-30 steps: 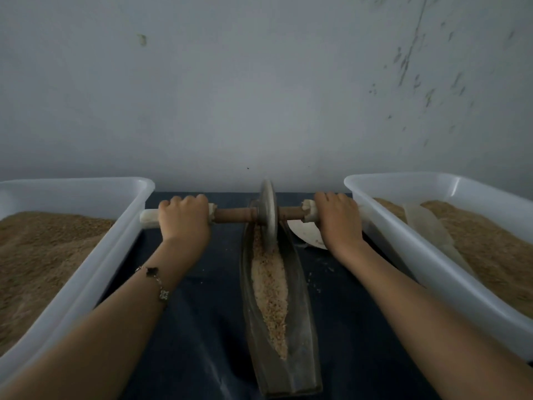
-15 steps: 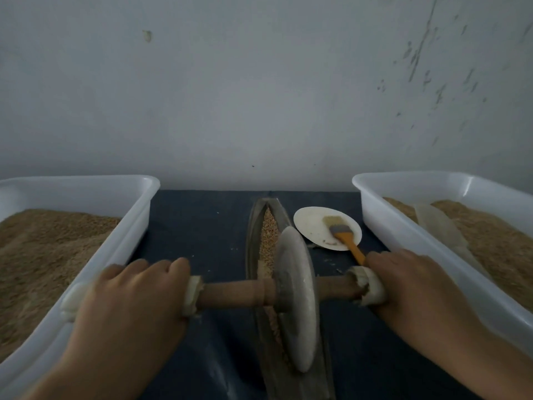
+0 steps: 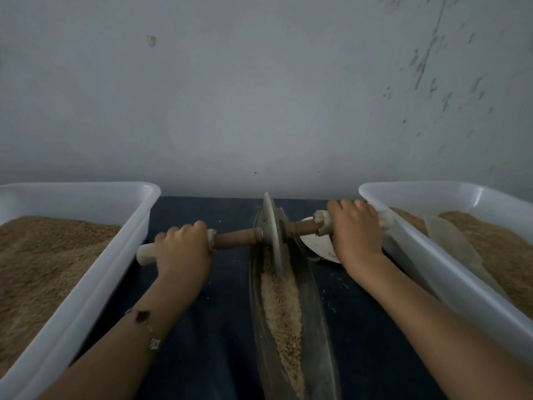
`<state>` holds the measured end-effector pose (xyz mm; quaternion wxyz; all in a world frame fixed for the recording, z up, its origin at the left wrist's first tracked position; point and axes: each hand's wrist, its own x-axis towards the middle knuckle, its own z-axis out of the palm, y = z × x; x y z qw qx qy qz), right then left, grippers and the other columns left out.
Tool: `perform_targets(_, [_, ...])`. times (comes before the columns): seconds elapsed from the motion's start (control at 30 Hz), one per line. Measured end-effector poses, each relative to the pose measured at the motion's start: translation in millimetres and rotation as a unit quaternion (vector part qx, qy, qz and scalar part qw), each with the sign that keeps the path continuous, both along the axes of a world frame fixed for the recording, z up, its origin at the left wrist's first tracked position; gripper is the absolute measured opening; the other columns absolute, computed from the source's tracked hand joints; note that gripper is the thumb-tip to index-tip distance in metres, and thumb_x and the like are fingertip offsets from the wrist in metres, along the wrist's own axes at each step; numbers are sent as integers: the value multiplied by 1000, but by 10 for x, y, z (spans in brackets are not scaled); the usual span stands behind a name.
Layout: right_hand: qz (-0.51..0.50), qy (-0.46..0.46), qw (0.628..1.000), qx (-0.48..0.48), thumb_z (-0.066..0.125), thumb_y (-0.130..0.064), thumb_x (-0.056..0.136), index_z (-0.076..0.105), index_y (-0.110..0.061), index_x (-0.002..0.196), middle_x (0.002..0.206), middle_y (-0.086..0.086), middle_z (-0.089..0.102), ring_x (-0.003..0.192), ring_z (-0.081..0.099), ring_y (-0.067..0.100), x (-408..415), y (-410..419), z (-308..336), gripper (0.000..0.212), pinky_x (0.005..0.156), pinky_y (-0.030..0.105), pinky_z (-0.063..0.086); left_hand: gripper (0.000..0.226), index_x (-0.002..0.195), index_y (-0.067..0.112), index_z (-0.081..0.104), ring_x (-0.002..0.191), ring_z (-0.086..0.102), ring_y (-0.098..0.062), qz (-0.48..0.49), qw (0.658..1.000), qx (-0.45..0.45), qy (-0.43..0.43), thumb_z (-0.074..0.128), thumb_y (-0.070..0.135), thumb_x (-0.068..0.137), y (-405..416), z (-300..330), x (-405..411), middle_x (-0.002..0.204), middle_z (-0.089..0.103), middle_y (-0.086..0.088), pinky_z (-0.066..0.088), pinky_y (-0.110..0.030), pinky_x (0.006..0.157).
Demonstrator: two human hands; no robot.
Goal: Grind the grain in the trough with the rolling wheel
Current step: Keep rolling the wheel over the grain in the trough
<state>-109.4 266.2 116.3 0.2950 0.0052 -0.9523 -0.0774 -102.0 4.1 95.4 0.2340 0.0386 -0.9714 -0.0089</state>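
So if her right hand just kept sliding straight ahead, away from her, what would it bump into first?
Most likely the wall behind the table: the right hand grips the axle near the far edge. The white tub sits close beside it; depth is unclear.

This is looking like a small, plain workroom for grinding grain by hand. A bench under a dark blue cloth is standing against a bare, scuffed grey wall. Two big white plastic tubs, one on the left and one on the right, are sitting heaped with brown grain. Between them a narrow boat-shaped trough is lying with a stone wheel on a wooden axle standing in it.
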Motion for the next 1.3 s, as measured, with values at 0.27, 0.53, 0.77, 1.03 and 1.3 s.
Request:
perform_targets(0.27, [39, -43, 998, -2, 58, -22, 84, 52, -25, 104, 102, -5, 57, 96, 48, 18, 568, 53, -22, 21, 85, 29, 33, 29, 74, 29, 34, 68, 41, -10, -80, 995, -52, -24, 60, 40, 81, -146, 4, 578, 72, 42, 12, 33, -27, 66])
perform_targets(0.53, [107, -57, 993, -15, 86, -12, 36, 49, -22, 64, 56, -6, 48, 50, 45, 18, 1351, 229, 16, 47, 52, 28, 28, 51, 61, 30, 42, 45, 50, -14, -199, 976, -68, -54, 87, 30, 35, -272, 207, 1242, 52, 47, 10, 42, -28, 47])
perform_targets(0.77, [5, -143, 989, -46, 56, -24, 84, 54, -29, 100, 92, -6, 64, 81, 57, 17, 691, 166, -147, 17, 67, 28, 40, 30, 76, 31, 27, 76, 46, -8, -77, 990, -112, -25, 54, 40, 84, -35, 258, 750, 79, 43, 13, 31, -25, 73])
perform_targets(1.03, [23, 43, 999, -12, 59, 2, 76, 57, -8, 82, 80, 12, 62, 80, 55, 34, 68, -15, -49, 12, 70, 38, 37, 21, 81, 23, 37, 89, 58, -21, -10, 999, -3, -35, 58, 23, 84, -57, 9, -22, 93, 61, 1, 35, -32, 75])
perform_targets(1.3, [87, 21, 996, -28, 76, -9, 67, 62, -13, 93, 86, 4, 61, 83, 55, 26, 762, 72, -95, 30, 78, 39, 43, 46, 63, 21, 34, 51, 39, -16, -154, 986, -24, 62, 79, 14, 59, -203, -57, 534, 56, 44, 4, 28, -29, 54])
